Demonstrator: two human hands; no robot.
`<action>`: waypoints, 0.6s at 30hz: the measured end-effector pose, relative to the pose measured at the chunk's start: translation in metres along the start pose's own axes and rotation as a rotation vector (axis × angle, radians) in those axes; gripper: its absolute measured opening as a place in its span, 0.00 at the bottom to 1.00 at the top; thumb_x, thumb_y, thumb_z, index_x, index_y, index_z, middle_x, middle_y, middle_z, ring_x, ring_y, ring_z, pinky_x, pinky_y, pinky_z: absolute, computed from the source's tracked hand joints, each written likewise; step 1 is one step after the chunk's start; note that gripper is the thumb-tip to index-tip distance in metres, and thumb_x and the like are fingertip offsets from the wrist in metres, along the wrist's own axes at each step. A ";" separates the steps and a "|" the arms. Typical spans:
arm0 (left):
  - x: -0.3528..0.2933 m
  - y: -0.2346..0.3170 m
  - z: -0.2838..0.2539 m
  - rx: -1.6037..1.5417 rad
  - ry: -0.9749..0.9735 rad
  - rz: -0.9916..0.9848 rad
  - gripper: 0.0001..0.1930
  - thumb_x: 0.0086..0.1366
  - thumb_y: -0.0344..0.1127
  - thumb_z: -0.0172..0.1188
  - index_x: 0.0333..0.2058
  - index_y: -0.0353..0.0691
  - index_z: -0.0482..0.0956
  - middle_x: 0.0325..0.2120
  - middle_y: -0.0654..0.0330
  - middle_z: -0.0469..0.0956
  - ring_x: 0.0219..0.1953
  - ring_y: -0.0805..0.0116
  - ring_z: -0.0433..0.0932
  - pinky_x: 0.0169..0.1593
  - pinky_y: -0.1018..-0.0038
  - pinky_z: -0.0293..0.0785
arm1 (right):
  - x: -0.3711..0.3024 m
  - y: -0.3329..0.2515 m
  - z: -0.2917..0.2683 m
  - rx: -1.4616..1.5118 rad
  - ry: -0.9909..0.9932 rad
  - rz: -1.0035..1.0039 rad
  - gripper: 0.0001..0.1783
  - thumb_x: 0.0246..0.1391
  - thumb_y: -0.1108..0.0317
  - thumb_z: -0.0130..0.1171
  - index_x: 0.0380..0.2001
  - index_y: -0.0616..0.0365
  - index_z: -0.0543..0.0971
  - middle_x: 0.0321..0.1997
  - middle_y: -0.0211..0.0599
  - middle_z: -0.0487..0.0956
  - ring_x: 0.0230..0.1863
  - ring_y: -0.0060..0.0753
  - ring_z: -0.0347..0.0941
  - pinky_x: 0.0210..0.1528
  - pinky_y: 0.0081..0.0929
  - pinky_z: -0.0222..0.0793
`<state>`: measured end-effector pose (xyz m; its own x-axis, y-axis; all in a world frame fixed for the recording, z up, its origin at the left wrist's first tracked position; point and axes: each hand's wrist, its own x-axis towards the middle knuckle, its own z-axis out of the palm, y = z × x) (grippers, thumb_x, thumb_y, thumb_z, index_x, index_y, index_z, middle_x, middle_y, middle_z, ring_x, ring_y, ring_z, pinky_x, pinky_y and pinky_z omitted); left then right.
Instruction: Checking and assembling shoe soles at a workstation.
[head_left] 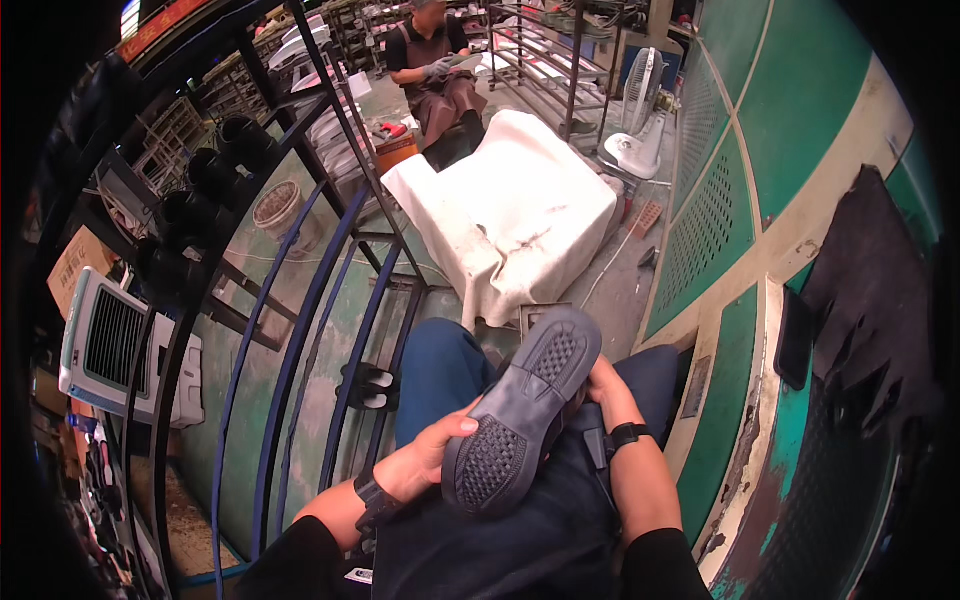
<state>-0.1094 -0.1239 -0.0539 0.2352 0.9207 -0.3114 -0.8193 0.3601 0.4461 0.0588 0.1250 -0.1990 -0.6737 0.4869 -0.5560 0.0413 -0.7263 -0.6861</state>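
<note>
A dark grey shoe (508, 385) is held over my lap with its sole facing up, two patches of raised tread showing. My left hand (440, 442) grips its lower left end, thumb lying on the sole's edge. On the far right side, my right hand (604, 392) is closed around the shoe, most of its fingers hidden behind it. The shoe's upper is mostly hidden beneath the sole. Dark bands circle both my wrists, and a dark apron (490, 560) covers my lap.
Ahead stands a block draped in white cloth (490, 190); beyond it sits a person (430, 75) wearing gloves. To my left is a rack with blue rails (300, 350). A green cabinet (700, 230) lines the right, with a phone (795, 340) near dark cloth. A white fan (637, 150) stands farther back.
</note>
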 end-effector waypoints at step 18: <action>-0.095 0.060 -0.019 0.404 0.231 0.831 0.53 0.43 0.56 0.73 0.64 0.36 0.60 0.56 0.40 0.69 0.58 0.37 0.70 0.58 0.45 0.72 | 0.067 -0.114 0.157 0.499 0.124 -0.297 0.26 0.67 0.50 0.42 0.56 0.60 0.65 0.55 0.50 0.71 0.52 0.50 0.73 0.50 0.47 0.75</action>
<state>-0.1911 -0.1925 -0.0130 -0.4854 0.8689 0.0968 -0.4256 -0.3315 0.8420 -0.1064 0.1640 -0.0844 -0.5108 0.7352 -0.4455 -0.5079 -0.6762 -0.5336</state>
